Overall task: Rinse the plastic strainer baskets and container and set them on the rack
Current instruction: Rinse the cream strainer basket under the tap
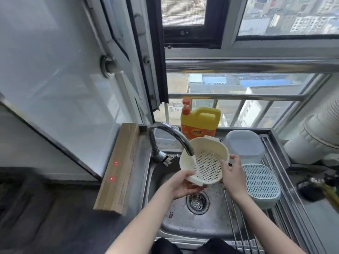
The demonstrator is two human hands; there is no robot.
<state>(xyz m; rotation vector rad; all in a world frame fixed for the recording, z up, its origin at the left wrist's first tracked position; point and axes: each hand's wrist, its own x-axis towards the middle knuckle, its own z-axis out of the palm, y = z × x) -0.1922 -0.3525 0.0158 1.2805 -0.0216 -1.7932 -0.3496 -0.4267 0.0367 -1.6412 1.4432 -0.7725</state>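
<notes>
I hold a cream plastic strainer basket (209, 158) tilted toward me under the running tap (170, 136), over the steel sink (183, 226). My left hand (180, 186) grips its near handle. Along the basket's right rim, my right hand (232, 173) curls its fingers round the edge. Water falls onto the perforated bottom. A pale blue strainer basket (261, 182) lies upside down on the metal rod rack (236, 215) at the sink's right. A translucent pale container (244, 145) sits upside down behind it.
A yellow and orange detergent jug (200, 123) stands on the ledge behind the tap. A wooden board (119, 167) lies along the sink's left edge. A dark scrubber (311, 189) is on the steel counter at right. White pipes (315, 136) rise at far right.
</notes>
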